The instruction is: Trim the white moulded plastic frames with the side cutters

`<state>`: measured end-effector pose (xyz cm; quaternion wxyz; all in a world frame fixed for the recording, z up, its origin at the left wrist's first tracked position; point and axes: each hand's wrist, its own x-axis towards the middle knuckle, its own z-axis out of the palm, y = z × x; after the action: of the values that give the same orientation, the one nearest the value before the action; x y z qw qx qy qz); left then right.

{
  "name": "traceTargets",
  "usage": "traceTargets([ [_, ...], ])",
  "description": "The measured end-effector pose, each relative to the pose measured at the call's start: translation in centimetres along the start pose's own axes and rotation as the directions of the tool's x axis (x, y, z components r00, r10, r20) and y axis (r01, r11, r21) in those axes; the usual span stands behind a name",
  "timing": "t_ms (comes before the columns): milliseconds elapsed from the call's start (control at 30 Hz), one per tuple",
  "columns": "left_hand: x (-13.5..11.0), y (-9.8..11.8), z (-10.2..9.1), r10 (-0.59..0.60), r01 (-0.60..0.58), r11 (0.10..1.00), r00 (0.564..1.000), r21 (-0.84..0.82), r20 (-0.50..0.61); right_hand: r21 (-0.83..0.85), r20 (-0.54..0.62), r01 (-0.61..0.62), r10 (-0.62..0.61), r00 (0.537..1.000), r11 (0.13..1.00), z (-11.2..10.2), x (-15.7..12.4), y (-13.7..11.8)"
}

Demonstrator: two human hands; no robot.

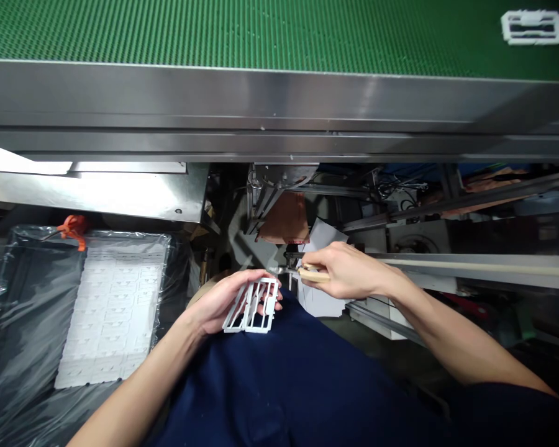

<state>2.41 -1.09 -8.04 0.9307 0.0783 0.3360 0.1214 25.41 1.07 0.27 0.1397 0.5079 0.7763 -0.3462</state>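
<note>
My left hand (223, 301) is closed around a white plastic frame part (254, 307), held over my lap with its open slots facing up. My right hand (349, 270) grips a small cutting tool with pale handles (313, 274); the metal tip (282, 270) sits right at the upper edge of the white part. Both hands hover above my dark blue clothing (298, 379), below the edge of the conveyor.
A green conveyor belt (261, 28) runs along the top behind a steel rail (279, 99), carrying another white frame part (533, 28) at far right. At left, a plastic-lined bin (32, 310) holds several stacked white parts (112, 310). Machine framing and wiring lie under the conveyor.
</note>
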Motion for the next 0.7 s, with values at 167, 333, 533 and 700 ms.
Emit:
traceTargets([
  [167, 0.8, 0.5, -0.8, 0.100, -0.107, 0.984, 0.993, -0.141, -0.056, 0.489, -0.219, -0.122, 0.257, 0.941, 0.864, 3.5, 1.1, 0.4],
  [333, 1.7, 1.4, -0.9, 0.245, -0.273, 0.938, 0.958, -0.214, -0.148, 0.852, -0.167, 0.010, 0.254, 0.953, 0.523, 7.4, 1.8, -2.2],
  [533, 2.9, 1.4, 0.3, 0.388, -0.425, 0.892, 0.895, -0.154, -0.221, 0.699, -0.278, -0.094, 0.391, 0.878, 0.709, 8.2, 2.2, -3.9],
  [700, 4.2, 0.4, 0.7, 0.451, -0.487, 0.871, 0.849, -0.074, -0.274, 0.627, -0.362, -0.080, 0.381, 0.851, 0.775, 8.8, 2.4, -3.1],
])
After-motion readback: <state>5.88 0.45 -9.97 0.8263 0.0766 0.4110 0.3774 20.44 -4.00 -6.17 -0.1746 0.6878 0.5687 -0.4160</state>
